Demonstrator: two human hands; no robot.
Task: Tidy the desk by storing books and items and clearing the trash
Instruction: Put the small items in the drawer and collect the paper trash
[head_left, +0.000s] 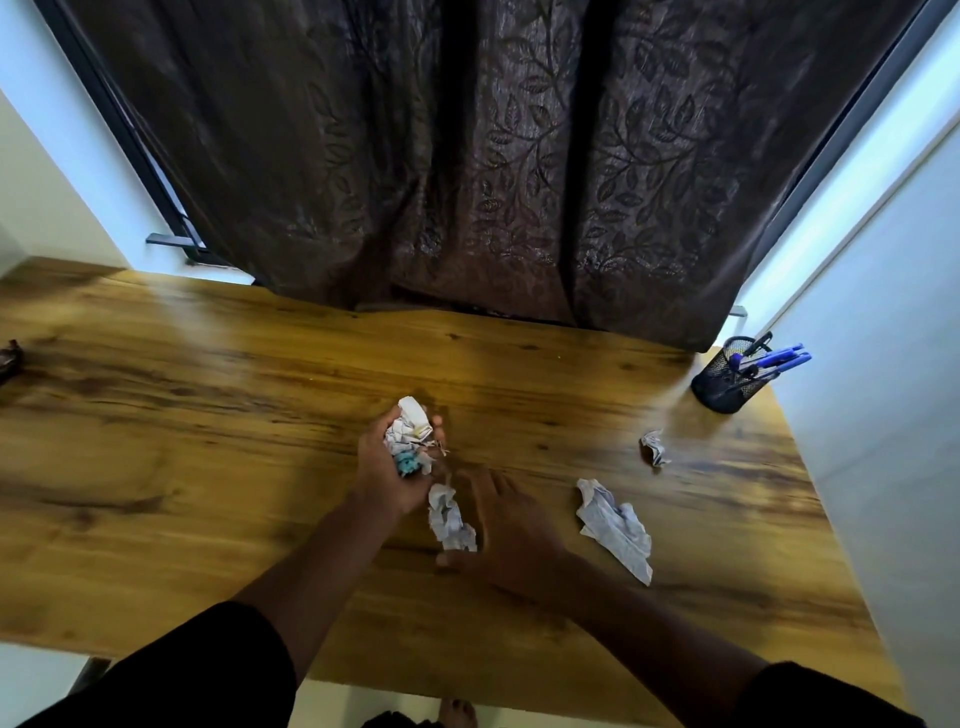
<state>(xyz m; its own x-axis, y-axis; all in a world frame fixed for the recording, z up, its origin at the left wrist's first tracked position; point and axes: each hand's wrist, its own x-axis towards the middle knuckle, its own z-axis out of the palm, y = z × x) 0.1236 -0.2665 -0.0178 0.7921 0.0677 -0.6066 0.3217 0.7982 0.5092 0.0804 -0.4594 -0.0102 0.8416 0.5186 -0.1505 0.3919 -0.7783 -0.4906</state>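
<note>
Both forearms reach over the counter (208, 415). Left hand (387, 467) clenched round a wad of paper (410, 434), fingers curled on it. Right hand (506, 525) flat, fingers straight, beside a crumpled scrap (451, 519) — touching or not, can't tell. Flatter sheet (615, 525) just right; small ball (653, 447) farther back. Paper looks light, soft, springy — pinch any ridge. Mesh cup (724, 382) holds blue pens (779, 358).
</note>
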